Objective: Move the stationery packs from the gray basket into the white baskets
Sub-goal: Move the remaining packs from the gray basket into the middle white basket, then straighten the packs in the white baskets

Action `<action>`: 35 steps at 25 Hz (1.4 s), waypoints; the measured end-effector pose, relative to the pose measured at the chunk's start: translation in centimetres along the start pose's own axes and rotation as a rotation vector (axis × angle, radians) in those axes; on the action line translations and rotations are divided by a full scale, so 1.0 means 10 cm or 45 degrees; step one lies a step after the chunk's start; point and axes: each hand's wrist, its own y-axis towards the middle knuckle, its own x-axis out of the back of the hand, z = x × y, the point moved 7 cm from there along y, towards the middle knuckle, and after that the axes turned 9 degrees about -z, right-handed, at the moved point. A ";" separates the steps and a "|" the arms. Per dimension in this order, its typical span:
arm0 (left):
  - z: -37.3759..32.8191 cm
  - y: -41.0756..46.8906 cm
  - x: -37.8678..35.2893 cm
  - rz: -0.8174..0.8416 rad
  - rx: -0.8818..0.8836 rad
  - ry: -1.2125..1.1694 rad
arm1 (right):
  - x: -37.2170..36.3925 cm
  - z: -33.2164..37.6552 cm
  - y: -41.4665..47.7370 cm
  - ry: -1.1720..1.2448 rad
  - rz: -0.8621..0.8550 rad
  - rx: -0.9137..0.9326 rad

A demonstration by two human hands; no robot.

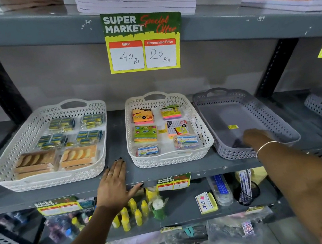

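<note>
Three baskets were set in a row on a gray metal shelf [116,127]. At the right stood the gray basket [274,119], whose floor showed only a small yellow sticker [232,127]; no pack could be made out in it. The right hand [257,135] was reached over the near rim of this basket and laid low on its floor, fingers pointed left; whether anything was gripped beneath it could not be told, the hand being blurred. In the middle stood the smaller white basket [202,128], in which sticky-note packs [142,115] were arranged in the far rows and two clear clip boxes [186,141] in the near row. At the left stood the larger white basket [16,149], filled with blue-and-yellow packs [61,124] at the far end and orange boxes [78,155] at the near end. The left hand [113,184] was spread flat and open on the shelf edge, between the two white baskets and just near of them, with nothing held. A price card [142,41] was hung from the shelf above.
</note>
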 end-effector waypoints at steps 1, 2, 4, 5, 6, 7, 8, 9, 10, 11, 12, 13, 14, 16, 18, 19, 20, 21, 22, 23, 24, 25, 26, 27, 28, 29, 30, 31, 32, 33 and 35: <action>0.00 -0.01 0.00 0.005 0.003 0.002 | 0.00 0.01 -0.01 -0.031 0.001 0.017; 0.00 -0.01 0.00 0.008 0.006 0.007 | 0.00 0.01 0.00 -0.061 -0.016 0.027; -0.01 -0.01 0.02 0.009 0.011 0.012 | 0.06 0.03 -0.01 -0.105 -0.077 0.037; -0.01 -0.01 0.02 0.010 0.011 0.011 | 0.11 0.06 -0.03 -0.113 -0.120 0.043; -0.01 -0.01 0.02 0.013 0.013 0.010 | 0.20 0.10 -0.04 -0.098 -0.179 0.053; -0.01 -0.01 0.03 0.014 0.015 0.009 | 0.32 0.15 -0.08 -0.072 -0.238 0.064; -0.01 -0.01 0.03 0.013 0.015 0.007 | 0.46 0.25 -0.10 -0.018 -0.301 0.076; -0.01 -0.01 0.03 0.015 0.015 0.002 | 0.61 0.35 -0.14 0.059 -0.357 0.090; -0.01 -0.01 0.03 0.021 0.012 0.000 | 0.76 0.49 -0.17 0.136 -0.399 0.115; -0.02 -0.01 0.04 0.023 0.010 0.005 | 0.91 0.64 -0.25 0.214 -0.445 0.163; -0.01 -0.01 0.04 0.019 0.010 0.010 | 1.05 0.85 -0.30 0.299 -0.497 0.261; -0.01 -0.01 0.03 0.018 0.011 0.010 | 1.18 1.09 -0.44 0.415 -0.515 0.401; -0.01 -0.01 0.03 0.023 0.012 0.004 | 1.27 1.35 -0.62 0.524 -0.498 0.575; -0.01 -0.01 0.03 0.039 0.011 -0.005 | 1.32 1.82 -1.06 0.619 -0.381 0.924; -0.01 -0.01 0.03 0.044 0.005 -0.008 | 1.18 2.16 -1.46 0.622 -0.224 1.169; -0.01 -0.01 0.03 0.049 0.002 -0.015 | 1.09 2.29 -1.62 0.583 -0.171 1.239; -0.01 -0.01 0.03 0.047 -0.003 -0.022 | 0.98 2.40 -1.69 0.524 -0.133 1.272; -0.01 -0.01 0.03 0.039 -0.009 -0.026 | 0.89 2.48 -1.75 0.450 -0.126 1.300; -0.01 0.00 0.04 0.027 -0.016 -0.025 | 0.82 2.55 -1.79 0.392 -0.135 1.329; -0.02 0.00 0.04 0.012 -0.025 -0.019 | 0.77 2.60 -1.83 0.341 -0.148 1.354; -0.02 0.00 0.04 -0.002 -0.029 -0.017 | 0.74 2.64 -1.85 0.315 -0.153 1.376; -0.01 -0.01 0.04 -0.011 -0.027 -0.025 | 0.72 2.67 -1.87 0.292 -0.156 1.385; -0.01 -0.01 0.03 -0.014 -0.024 -0.033 | 0.70 2.69 -1.89 0.267 -0.170 1.393; 0.00 -0.01 0.02 -0.012 -0.025 -0.035 | 0.69 2.70 -1.91 0.240 -0.189 1.397; -0.01 -0.01 0.02 -0.012 -0.034 -0.036 | 0.68 2.71 -1.93 0.221 -0.206 1.400; -0.01 -0.01 0.02 -0.013 -0.044 -0.039 | 0.69 2.71 -1.94 0.201 -0.220 1.404; -0.02 -0.01 0.03 -0.007 -0.051 -0.048 | 0.69 2.72 -1.95 0.180 -0.228 1.413; -0.03 -0.01 0.04 -0.006 -0.058 -0.073 | 0.71 2.72 -1.96 0.173 -0.220 1.426; -0.03 -0.02 0.07 -0.031 -0.063 -0.120 | 0.75 2.71 -1.96 0.202 -0.198 1.432; -0.05 -0.04 0.13 -0.088 -0.061 -0.197 | 0.80 2.67 -1.91 0.265 -0.173 1.416; -0.13 -0.08 0.39 -0.286 -0.077 -0.404 | 0.96 2.51 -1.68 0.455 -0.135 1.297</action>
